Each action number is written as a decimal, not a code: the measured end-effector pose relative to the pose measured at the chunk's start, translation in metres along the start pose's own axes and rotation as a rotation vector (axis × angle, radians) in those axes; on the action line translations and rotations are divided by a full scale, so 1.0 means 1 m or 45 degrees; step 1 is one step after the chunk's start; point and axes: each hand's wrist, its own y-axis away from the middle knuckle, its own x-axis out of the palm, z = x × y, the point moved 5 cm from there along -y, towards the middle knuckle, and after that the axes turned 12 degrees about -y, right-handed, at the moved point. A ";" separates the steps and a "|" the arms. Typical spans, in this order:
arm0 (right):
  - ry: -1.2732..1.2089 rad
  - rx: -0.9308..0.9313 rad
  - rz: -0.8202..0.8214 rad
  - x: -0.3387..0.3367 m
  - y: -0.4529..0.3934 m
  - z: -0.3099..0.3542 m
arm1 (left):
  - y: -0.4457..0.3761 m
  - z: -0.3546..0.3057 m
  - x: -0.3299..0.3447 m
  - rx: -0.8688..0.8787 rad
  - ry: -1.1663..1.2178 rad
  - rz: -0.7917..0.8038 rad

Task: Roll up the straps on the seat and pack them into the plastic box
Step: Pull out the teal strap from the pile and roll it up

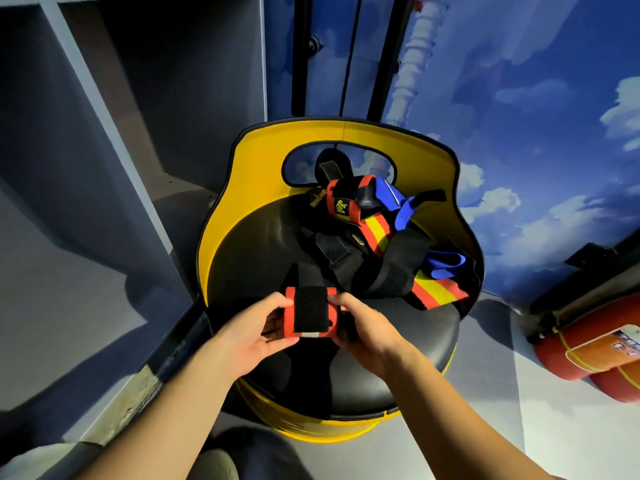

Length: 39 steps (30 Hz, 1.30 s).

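A red strap with a black velcro patch [310, 313] is held between both hands just above the front of the black seat cushion [398, 368]. My left hand [256, 327] grips its left edge, thumb on top. My right hand [363, 327] pinches its right edge. A black tail of the strap runs up behind it. Further back on the seat lies a tangled pile of straps [377, 244]: black ones, red-and-yellow striped ones and blue ones. The plastic box is not in view.
The seat is a round yellow drum chair with a yellow backrest [346, 133] that has a handle cut-out. Grey shelving [104, 133] stands to the left. A cloud-painted wall is behind and right. Red cylinders [595, 348] lie on the floor at right.
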 end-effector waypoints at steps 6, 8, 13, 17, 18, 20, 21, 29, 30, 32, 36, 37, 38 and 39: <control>-0.143 -0.243 0.104 0.000 0.018 0.043 | 0.015 -0.040 0.027 0.163 -0.163 0.142; -0.161 -0.327 0.120 0.000 0.021 0.057 | 0.019 -0.056 0.034 0.232 -0.246 0.166; -0.127 -0.402 0.129 -0.006 0.024 0.078 | 0.022 -0.077 0.050 0.404 -0.391 0.219; -0.049 -0.401 0.156 -0.015 0.025 0.089 | 0.019 -0.079 0.063 0.470 -0.406 0.269; -0.028 -0.401 0.159 -0.018 0.026 0.090 | 0.018 -0.079 0.067 0.482 -0.408 0.273; 0.000 -0.412 0.157 -0.027 0.027 0.090 | 0.016 -0.079 0.073 0.507 -0.417 0.274; 0.008 -0.419 0.157 -0.029 0.029 0.090 | 0.014 -0.078 0.076 0.516 -0.415 0.268; 0.118 -0.577 -0.105 -0.046 0.025 0.111 | -0.001 -0.069 0.094 0.544 -0.500 0.229; 0.160 -0.625 -0.157 -0.047 0.025 0.114 | -0.002 -0.067 0.096 0.544 -0.524 0.232; 0.258 -0.684 -0.216 -0.049 0.021 0.117 | -0.003 -0.062 0.099 0.548 -0.588 0.236; 0.355 -0.810 -0.292 -0.051 0.012 0.117 | -0.007 -0.055 0.101 0.548 -0.636 0.250; 0.334 -0.817 -0.301 -0.051 0.010 0.116 | -0.008 -0.055 0.101 0.548 -0.637 0.249; 0.331 -0.845 -0.294 -0.050 0.010 0.118 | -0.009 -0.055 0.100 0.548 -0.640 0.246; 0.359 -0.885 -0.280 -0.048 0.011 0.120 | -0.010 -0.055 0.098 0.545 -0.647 0.239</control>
